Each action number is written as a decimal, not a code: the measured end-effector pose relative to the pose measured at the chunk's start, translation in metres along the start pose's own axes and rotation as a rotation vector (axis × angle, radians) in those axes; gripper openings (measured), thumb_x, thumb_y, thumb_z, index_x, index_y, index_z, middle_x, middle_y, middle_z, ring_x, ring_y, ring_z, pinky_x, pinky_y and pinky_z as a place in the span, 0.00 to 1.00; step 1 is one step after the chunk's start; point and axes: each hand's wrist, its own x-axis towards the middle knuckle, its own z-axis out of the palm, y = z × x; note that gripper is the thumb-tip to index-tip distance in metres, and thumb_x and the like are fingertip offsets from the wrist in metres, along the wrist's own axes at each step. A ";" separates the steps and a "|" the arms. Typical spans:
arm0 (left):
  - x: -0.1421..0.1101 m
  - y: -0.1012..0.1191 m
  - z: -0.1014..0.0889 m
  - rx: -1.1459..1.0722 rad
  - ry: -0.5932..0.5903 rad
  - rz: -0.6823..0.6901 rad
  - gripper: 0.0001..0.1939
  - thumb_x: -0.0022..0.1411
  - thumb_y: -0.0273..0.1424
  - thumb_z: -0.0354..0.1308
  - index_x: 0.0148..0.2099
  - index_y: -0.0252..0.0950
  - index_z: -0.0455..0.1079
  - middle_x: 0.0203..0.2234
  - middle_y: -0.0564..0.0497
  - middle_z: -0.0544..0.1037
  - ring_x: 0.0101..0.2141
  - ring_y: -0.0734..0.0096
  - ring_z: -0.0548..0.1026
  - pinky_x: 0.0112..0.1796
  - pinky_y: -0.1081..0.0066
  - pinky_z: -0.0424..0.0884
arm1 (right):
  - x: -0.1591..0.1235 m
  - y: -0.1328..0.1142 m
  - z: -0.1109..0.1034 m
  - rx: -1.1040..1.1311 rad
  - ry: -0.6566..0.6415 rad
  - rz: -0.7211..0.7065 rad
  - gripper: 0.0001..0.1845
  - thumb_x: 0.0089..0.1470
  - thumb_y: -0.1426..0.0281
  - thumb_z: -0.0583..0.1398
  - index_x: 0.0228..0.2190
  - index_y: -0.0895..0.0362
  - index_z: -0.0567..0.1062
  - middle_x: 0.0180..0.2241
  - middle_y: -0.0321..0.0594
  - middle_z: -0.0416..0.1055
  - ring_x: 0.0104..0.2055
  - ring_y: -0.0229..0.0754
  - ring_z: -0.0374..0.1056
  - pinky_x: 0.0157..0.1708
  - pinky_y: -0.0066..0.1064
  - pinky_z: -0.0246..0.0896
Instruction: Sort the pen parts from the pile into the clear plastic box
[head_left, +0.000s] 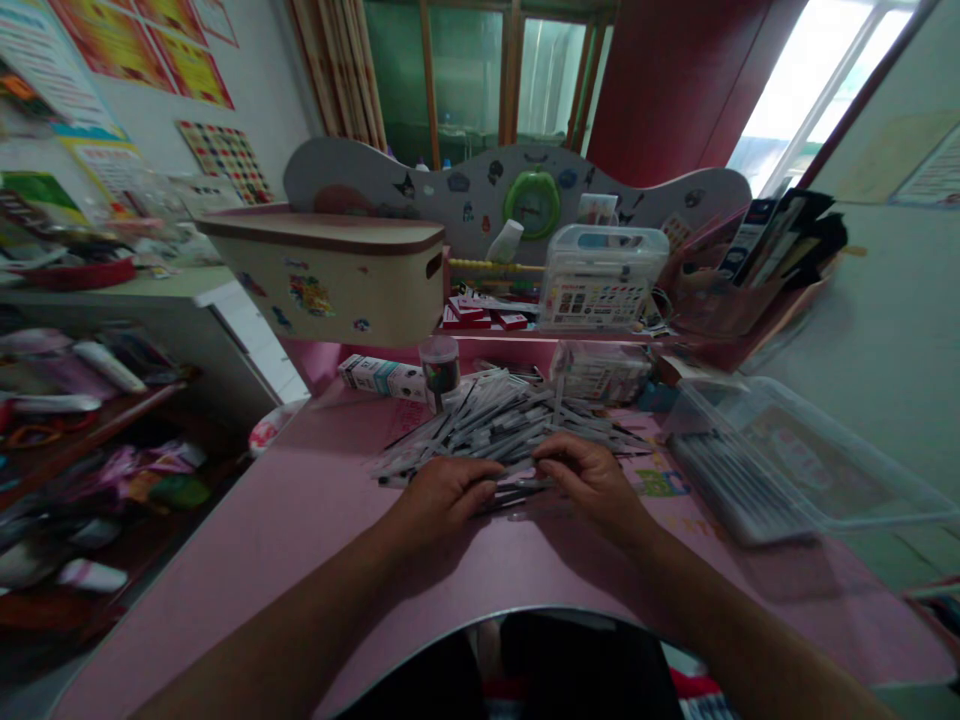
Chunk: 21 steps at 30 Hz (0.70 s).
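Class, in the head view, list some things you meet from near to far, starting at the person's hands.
Left hand and right hand side by side, pile of pens, clear carrying case, green clock, glass panes.

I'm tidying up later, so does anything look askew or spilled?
The white container leans to one side, while the green clock beside it stands upright. The pens lie in a loose, crisscrossed heap on the desk; I can't tell whether they were spilled. I see no plain damage.
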 end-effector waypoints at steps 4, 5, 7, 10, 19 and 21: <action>0.001 -0.003 -0.003 -0.015 -0.032 0.012 0.12 0.67 0.29 0.52 0.41 0.36 0.78 0.29 0.53 0.79 0.31 0.70 0.75 0.34 0.73 0.64 | 0.000 -0.001 0.000 -0.041 -0.023 0.035 0.07 0.57 0.70 0.57 0.35 0.56 0.77 0.27 0.36 0.71 0.30 0.38 0.68 0.32 0.28 0.61; 0.001 -0.005 -0.003 0.006 -0.026 0.022 0.12 0.67 0.30 0.53 0.42 0.37 0.78 0.30 0.52 0.80 0.32 0.69 0.76 0.35 0.73 0.64 | 0.000 -0.002 0.001 -0.085 -0.025 0.029 0.08 0.57 0.70 0.57 0.33 0.56 0.76 0.25 0.35 0.70 0.28 0.38 0.67 0.31 0.28 0.60; 0.001 -0.007 -0.001 0.076 0.002 0.046 0.12 0.67 0.30 0.53 0.44 0.38 0.79 0.33 0.50 0.82 0.35 0.67 0.77 0.37 0.71 0.66 | 0.000 -0.001 0.001 -0.203 -0.013 -0.015 0.09 0.58 0.69 0.56 0.28 0.56 0.74 0.23 0.34 0.67 0.26 0.37 0.63 0.29 0.28 0.56; 0.000 -0.009 0.003 0.188 0.041 0.074 0.13 0.67 0.31 0.54 0.47 0.38 0.79 0.36 0.47 0.83 0.37 0.64 0.78 0.40 0.68 0.67 | 0.000 0.000 0.002 -0.332 -0.003 -0.081 0.18 0.60 0.65 0.54 0.20 0.55 0.66 0.19 0.33 0.61 0.23 0.36 0.57 0.27 0.29 0.50; 0.000 -0.006 0.003 0.211 0.061 0.064 0.13 0.69 0.32 0.53 0.49 0.38 0.78 0.39 0.46 0.83 0.39 0.62 0.79 0.42 0.65 0.69 | -0.005 -0.007 0.000 -0.224 -0.073 -0.042 0.05 0.58 0.71 0.55 0.36 0.56 0.71 0.29 0.36 0.69 0.31 0.39 0.64 0.32 0.29 0.56; -0.001 -0.006 0.002 0.210 0.068 0.071 0.13 0.69 0.32 0.53 0.47 0.38 0.79 0.38 0.47 0.83 0.38 0.63 0.78 0.41 0.66 0.68 | -0.004 -0.005 0.000 -0.255 -0.070 -0.039 0.04 0.57 0.72 0.55 0.32 0.55 0.70 0.28 0.35 0.69 0.31 0.39 0.64 0.33 0.29 0.56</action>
